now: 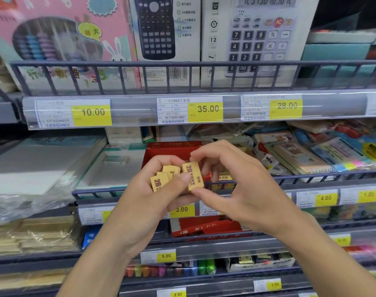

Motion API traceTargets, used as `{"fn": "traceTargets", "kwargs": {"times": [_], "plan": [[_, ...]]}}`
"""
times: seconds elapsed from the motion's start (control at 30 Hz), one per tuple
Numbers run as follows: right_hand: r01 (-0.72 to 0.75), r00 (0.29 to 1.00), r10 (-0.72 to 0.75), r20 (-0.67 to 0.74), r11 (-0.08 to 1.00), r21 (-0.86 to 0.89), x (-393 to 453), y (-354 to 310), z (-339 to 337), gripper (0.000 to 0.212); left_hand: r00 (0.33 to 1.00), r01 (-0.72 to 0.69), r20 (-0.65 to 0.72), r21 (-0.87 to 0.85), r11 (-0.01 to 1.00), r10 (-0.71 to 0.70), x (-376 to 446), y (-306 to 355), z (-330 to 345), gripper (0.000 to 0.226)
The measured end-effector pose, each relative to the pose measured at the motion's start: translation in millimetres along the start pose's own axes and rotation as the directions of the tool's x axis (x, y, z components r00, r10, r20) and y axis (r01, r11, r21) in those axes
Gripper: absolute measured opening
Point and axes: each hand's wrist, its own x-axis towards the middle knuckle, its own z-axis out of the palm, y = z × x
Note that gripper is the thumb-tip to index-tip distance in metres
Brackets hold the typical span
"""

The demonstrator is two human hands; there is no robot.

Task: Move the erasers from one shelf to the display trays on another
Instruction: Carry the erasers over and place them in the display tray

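My left hand (161, 185) cups several yellow erasers (164, 179); right hand (232, 185) pinches one more eraser (193, 175) w/ thumb & fingers, in front of red tray (172, 151) on shelf (311, 179). Gathering step; next, prob. carry them to display trays.

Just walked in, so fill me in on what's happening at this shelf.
A person is standing at a stationery shelf gathering erasers. The left hand cups a small bunch of yellow 2B erasers, and the right hand pinches one more eraser between thumb and fingers, right beside that bunch. Behind the hands sits an open red box on the shelf. None of the held erasers has been put down; whether this one is being added or taken away can't be told.
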Motion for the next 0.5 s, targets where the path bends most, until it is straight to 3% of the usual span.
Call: {"fn": "traceTargets", "kwargs": {"times": [0.3, 0.4, 0.5], "plan": [[0.004, 0.999, -0.005, 0.046, 1.000, 0.023, -5, 12, -16, 0.032, 1.000, 0.014, -0.021, 0.030, 0.999, -0.014, 3, -8, 5, 0.025], [-0.134, 0.990, 0.135, -0.029, 0.991, 0.019, -8, 26, -45, 0.033, 0.997, 0.015, -0.072, 0.067, 0.998, -0.010, 6, -7, 3, 0.028], [-0.363, 0.931, 0.365, -0.028, 0.930, 0.051, -15, 45, -75, 0.031, 0.997, -0.003, -0.076, 0.080, 0.997, 0.009, 10, -6, 1, 0.023]]}}
